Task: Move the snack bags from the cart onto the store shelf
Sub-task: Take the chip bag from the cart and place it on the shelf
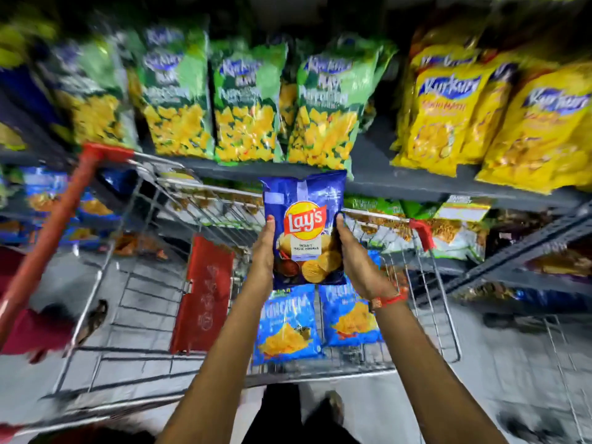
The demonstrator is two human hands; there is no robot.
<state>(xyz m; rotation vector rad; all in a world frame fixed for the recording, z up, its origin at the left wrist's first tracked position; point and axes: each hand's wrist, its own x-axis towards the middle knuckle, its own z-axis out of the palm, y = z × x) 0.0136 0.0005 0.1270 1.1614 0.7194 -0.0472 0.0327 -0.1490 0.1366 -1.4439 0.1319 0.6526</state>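
Note:
I hold a blue Lay's chips bag (306, 225) upright above the wire cart (153, 283), just below the grey shelf edge (400, 184). My left hand (264, 251) grips its left side and my right hand (355, 257) grips its right side. Two light-blue snack bags (288, 328) lie flat in the cart basket under my hands, the second one (349, 318) to the right.
Green Kurkure bags (246, 104) stand in a row on the shelf straight ahead, yellow Kurkure bags (448, 116) to their right. Lower shelves (528, 251) hold more packets. The cart's red handle (54, 232) runs along the left; its red seat flap (205, 296) sits mid-cart.

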